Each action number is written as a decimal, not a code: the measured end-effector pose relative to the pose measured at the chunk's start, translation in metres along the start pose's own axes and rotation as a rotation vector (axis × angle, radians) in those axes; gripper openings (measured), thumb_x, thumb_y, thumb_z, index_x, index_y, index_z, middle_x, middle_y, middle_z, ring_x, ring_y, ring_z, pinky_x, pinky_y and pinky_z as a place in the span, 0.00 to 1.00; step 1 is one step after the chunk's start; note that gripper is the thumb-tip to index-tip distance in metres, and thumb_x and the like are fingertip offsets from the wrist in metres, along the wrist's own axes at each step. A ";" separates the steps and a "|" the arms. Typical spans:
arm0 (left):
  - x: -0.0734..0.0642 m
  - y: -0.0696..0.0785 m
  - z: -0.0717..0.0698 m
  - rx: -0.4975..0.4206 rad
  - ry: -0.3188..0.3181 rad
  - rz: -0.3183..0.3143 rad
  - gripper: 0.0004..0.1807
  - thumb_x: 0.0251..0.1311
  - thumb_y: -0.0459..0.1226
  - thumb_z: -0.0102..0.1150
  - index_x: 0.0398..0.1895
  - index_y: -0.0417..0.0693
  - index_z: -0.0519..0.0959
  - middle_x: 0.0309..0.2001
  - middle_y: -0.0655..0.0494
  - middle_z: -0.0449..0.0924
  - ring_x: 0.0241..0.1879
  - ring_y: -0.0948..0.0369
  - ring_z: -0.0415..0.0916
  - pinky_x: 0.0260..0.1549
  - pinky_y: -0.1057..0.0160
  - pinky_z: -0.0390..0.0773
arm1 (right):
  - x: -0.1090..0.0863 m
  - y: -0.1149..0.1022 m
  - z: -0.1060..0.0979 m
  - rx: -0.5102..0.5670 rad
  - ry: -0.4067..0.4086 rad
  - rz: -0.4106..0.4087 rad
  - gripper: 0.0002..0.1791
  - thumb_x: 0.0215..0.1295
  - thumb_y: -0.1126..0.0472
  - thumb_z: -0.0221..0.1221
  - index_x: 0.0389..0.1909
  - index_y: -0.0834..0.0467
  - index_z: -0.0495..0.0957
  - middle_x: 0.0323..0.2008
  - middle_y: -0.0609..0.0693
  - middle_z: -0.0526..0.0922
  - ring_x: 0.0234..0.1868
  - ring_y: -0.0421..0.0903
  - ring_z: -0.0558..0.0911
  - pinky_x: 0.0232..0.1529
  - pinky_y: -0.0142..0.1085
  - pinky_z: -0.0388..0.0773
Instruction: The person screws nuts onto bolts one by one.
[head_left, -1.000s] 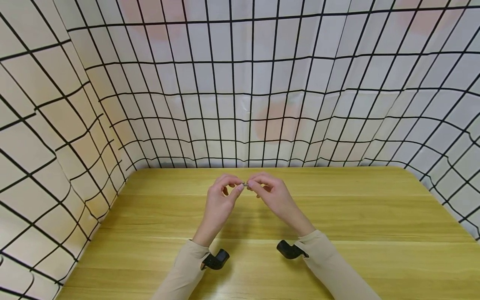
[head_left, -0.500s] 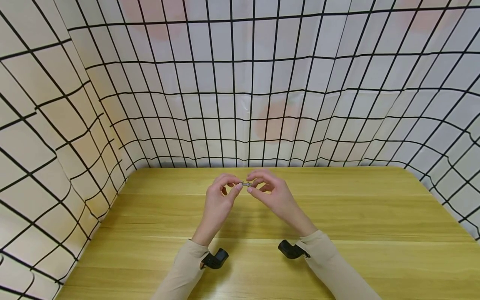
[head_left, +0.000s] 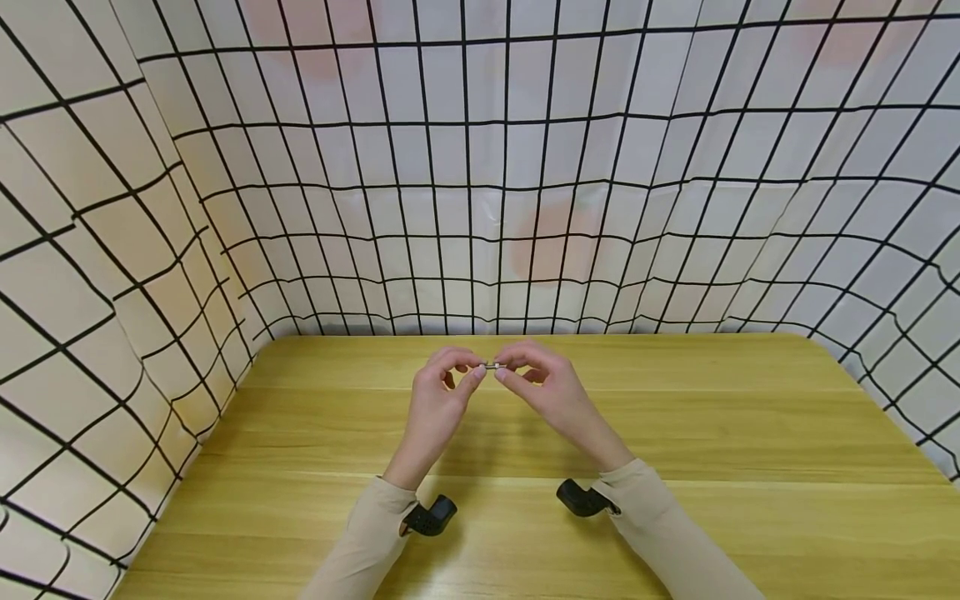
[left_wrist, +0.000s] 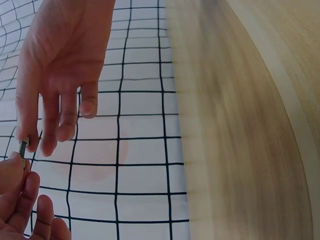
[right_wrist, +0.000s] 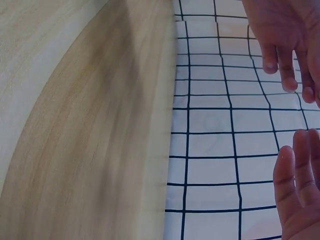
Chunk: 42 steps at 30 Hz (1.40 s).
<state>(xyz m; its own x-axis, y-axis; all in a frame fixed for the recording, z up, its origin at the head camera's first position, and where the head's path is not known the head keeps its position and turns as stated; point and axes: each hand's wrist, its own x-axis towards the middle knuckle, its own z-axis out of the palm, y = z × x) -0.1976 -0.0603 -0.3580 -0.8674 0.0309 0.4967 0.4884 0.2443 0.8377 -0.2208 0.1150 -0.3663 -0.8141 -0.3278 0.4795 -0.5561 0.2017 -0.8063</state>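
A small metal bolt (head_left: 491, 366) is held roughly level between the two hands, above the far part of the table. A slightly thicker part, perhaps a nut, shows near its right end. My left hand (head_left: 441, 398) pinches the left end between thumb and fingertips. At the other end, thumb and index finger of my right hand (head_left: 551, 387) pinch the bolt. In the left wrist view the bolt (left_wrist: 23, 148) spans the left thumb and the right index fingertip. The right wrist view shows only parts of the left hand (right_wrist: 287, 30) and the right hand (right_wrist: 302, 200); the bolt is outside it.
The wooden table (head_left: 720, 417) lies beneath both hands. White curtain walls (head_left: 420, 150) with a black grid stand behind it and at both sides. Each wrist carries a black camera mount (head_left: 431, 517).
Half a second ago my right thumb and index finger parted, baring more of the bolt; now they have come together on its right end again. The left hand keeps its pinch, almost unmoved.
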 end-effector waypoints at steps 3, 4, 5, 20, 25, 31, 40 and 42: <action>0.000 0.000 0.000 -0.007 -0.003 0.005 0.02 0.62 0.26 0.62 0.36 0.33 0.83 0.39 0.42 0.80 0.39 0.51 0.71 0.34 0.59 0.62 | 0.000 0.002 0.000 0.036 -0.015 0.010 0.04 0.69 0.68 0.58 0.41 0.61 0.81 0.43 0.53 0.80 0.39 0.48 0.76 0.35 0.41 0.75; 0.000 0.000 0.000 -0.009 -0.004 0.007 0.02 0.61 0.26 0.62 0.36 0.33 0.83 0.40 0.42 0.81 0.39 0.50 0.71 0.34 0.59 0.63 | 0.000 0.003 0.001 0.047 -0.019 0.012 0.04 0.70 0.68 0.58 0.40 0.61 0.81 0.42 0.54 0.80 0.38 0.48 0.76 0.34 0.40 0.74; 0.000 0.000 0.000 -0.009 -0.005 0.012 0.02 0.61 0.25 0.62 0.36 0.33 0.82 0.39 0.42 0.81 0.39 0.50 0.72 0.34 0.59 0.63 | 0.000 0.004 0.001 0.060 -0.024 0.016 0.05 0.71 0.68 0.57 0.40 0.61 0.81 0.42 0.54 0.80 0.37 0.48 0.75 0.33 0.39 0.75; 0.000 -0.004 0.001 -0.021 -0.004 0.013 0.02 0.61 0.25 0.62 0.35 0.32 0.82 0.39 0.42 0.81 0.42 0.42 0.72 0.34 0.52 0.65 | 0.001 0.001 0.001 0.045 -0.024 0.107 0.10 0.74 0.63 0.53 0.48 0.64 0.79 0.42 0.59 0.81 0.43 0.60 0.77 0.37 0.45 0.78; -0.001 -0.003 0.000 -0.016 0.002 -0.002 0.03 0.61 0.25 0.62 0.36 0.31 0.82 0.39 0.41 0.81 0.42 0.40 0.72 0.34 0.57 0.62 | -0.001 -0.001 -0.001 0.027 -0.004 0.091 0.17 0.69 0.67 0.59 0.57 0.60 0.75 0.48 0.56 0.79 0.44 0.54 0.79 0.39 0.44 0.77; -0.001 -0.002 -0.001 -0.009 0.006 0.004 0.03 0.62 0.25 0.62 0.36 0.31 0.82 0.40 0.41 0.80 0.42 0.39 0.71 0.35 0.59 0.62 | -0.001 0.000 -0.001 -0.015 -0.004 0.004 0.12 0.65 0.71 0.62 0.48 0.63 0.78 0.50 0.53 0.77 0.43 0.50 0.79 0.39 0.45 0.77; -0.001 -0.002 0.000 -0.014 0.002 0.011 0.03 0.61 0.25 0.62 0.36 0.32 0.82 0.40 0.40 0.80 0.42 0.41 0.71 0.35 0.50 0.64 | 0.000 0.000 0.001 -0.023 -0.016 -0.030 0.08 0.66 0.72 0.61 0.45 0.64 0.80 0.48 0.54 0.79 0.44 0.50 0.79 0.37 0.42 0.78; -0.001 -0.002 0.000 -0.019 0.003 0.013 0.02 0.61 0.25 0.62 0.36 0.32 0.82 0.40 0.40 0.80 0.42 0.41 0.71 0.35 0.47 0.64 | 0.000 0.000 0.002 -0.021 -0.015 -0.020 0.08 0.66 0.70 0.60 0.45 0.63 0.81 0.47 0.54 0.79 0.44 0.50 0.78 0.37 0.42 0.78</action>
<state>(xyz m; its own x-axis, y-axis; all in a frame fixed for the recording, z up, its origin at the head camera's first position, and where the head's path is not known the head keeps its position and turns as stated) -0.1975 -0.0611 -0.3604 -0.8605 0.0316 0.5085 0.5017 0.2258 0.8351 -0.2205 0.1137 -0.3674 -0.7999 -0.3461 0.4902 -0.5761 0.2142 -0.7888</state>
